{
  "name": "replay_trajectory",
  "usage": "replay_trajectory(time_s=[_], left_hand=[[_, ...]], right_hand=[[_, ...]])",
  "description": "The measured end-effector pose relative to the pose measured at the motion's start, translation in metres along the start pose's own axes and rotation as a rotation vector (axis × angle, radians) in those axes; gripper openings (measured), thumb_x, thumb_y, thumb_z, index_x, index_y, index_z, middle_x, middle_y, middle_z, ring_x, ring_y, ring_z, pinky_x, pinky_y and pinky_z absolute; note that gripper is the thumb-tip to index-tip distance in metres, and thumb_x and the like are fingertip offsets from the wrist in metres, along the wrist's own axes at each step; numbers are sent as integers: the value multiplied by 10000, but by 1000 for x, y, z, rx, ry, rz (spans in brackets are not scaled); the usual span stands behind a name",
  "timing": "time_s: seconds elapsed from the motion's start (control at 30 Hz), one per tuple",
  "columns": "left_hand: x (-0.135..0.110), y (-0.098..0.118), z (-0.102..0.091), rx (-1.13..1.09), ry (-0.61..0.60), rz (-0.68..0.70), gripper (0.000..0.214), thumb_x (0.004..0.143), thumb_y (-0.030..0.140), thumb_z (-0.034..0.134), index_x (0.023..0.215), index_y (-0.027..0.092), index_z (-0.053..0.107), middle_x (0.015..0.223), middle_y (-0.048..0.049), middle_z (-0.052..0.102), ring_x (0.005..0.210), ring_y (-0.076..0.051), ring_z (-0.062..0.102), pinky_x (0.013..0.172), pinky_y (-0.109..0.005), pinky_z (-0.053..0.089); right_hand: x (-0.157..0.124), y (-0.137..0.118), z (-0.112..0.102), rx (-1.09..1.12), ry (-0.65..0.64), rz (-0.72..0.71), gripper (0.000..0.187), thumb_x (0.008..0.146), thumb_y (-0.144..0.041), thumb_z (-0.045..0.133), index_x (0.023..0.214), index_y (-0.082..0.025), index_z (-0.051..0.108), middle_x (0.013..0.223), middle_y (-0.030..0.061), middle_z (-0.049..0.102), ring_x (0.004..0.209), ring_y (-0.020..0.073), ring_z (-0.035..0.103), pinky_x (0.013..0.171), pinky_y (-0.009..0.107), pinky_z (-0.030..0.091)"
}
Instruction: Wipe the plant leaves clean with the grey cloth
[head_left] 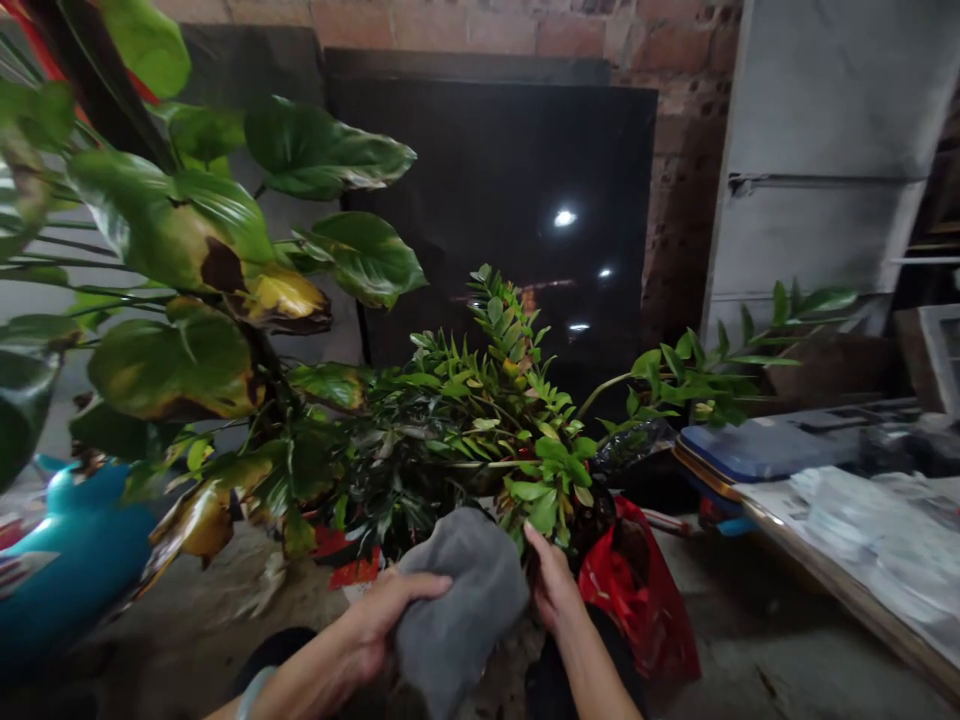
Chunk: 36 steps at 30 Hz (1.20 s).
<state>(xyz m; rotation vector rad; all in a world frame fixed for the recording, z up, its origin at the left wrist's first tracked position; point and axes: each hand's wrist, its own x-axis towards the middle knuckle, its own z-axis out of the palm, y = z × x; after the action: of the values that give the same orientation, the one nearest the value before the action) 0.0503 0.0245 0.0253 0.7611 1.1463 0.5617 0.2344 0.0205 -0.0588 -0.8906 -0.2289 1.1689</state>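
Note:
My left hand [379,620] is closed round a grey cloth [457,600], which hangs down in front of me. My right hand [551,580] reaches into the lower leaves of a small-leaved green plant [487,410]; its fingers are partly hidden among the foliage, so I cannot see whether they grip a stem. The cloth lies just left of that hand, close to the plant's base.
A big-leaved plant with yellowed, browned leaves [187,300] fills the left. A red plastic bag [645,600] sits right of the plant, a blue object [67,560] at far left. A table [847,590] with papers and a blue lid stands right; a dark panel [495,200] leans on the brick wall.

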Motion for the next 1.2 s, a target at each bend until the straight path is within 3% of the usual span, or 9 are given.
replay_trajectory(time_s=[0.13,0.27,0.4,0.57,0.7,0.8,0.93,1.07,1.2], left_hand=[[-38,40,-11,-44,-40,223,387,443,208,805,814,171,700,712,-58,741,651,-230,666,619,-296,511],[-21,81,-5,-158,76,550,390,454,180,791,832,164,698,722,-40,731,629,-208,642,608,-282,491],[5,46,-7,-55,181,442,273,491,163,752,761,154,709,667,-36,723,608,-207,626,617,-294,475],[-29,10,-31,70,-47,282,226,495,162,739,720,169,728,698,-52,738,676,-250,661,651,-304,490],[-62,61,-53,-197,175,555,291,516,148,750,803,178,709,731,-42,741,610,-208,653,578,-271,502],[-55,89,-59,-418,338,675,305,557,119,722,856,168,679,693,-21,727,596,-178,655,586,-258,515],[-27,48,-51,-409,387,436,259,567,128,722,820,155,668,625,-30,719,549,-184,647,590,-278,514],[-41,-17,-54,-357,217,169,274,517,143,727,785,162,675,629,-61,727,598,-243,675,635,-332,530],[-84,12,-74,-494,299,258,288,544,78,699,822,137,659,592,-48,709,510,-221,658,527,-293,532]], right_hand=[[-2,-2,2,45,23,56,375,438,-364,820,727,-186,662,630,-4,696,649,213,662,635,320,531],[-5,0,10,80,53,55,345,436,-358,818,711,-229,655,623,-37,694,561,197,641,596,335,540],[-4,3,13,78,57,70,343,436,-346,809,709,-215,649,642,-20,705,622,217,666,627,346,548],[0,3,8,98,80,105,359,435,-305,788,749,-209,642,679,-20,718,670,211,675,649,328,548],[2,1,7,145,132,123,357,442,-231,778,767,-239,632,617,-73,690,497,158,613,528,305,538],[2,4,12,163,135,100,338,467,-225,758,781,-241,636,623,-74,688,486,144,600,480,282,520],[3,14,17,145,131,65,286,503,-241,738,769,-255,633,629,-77,692,516,148,618,492,276,524],[3,17,16,138,90,74,234,548,-262,727,766,-264,642,659,-75,706,636,163,664,568,269,544],[3,12,15,186,113,110,293,515,-234,738,788,-251,634,638,-87,699,551,153,642,511,271,530]])
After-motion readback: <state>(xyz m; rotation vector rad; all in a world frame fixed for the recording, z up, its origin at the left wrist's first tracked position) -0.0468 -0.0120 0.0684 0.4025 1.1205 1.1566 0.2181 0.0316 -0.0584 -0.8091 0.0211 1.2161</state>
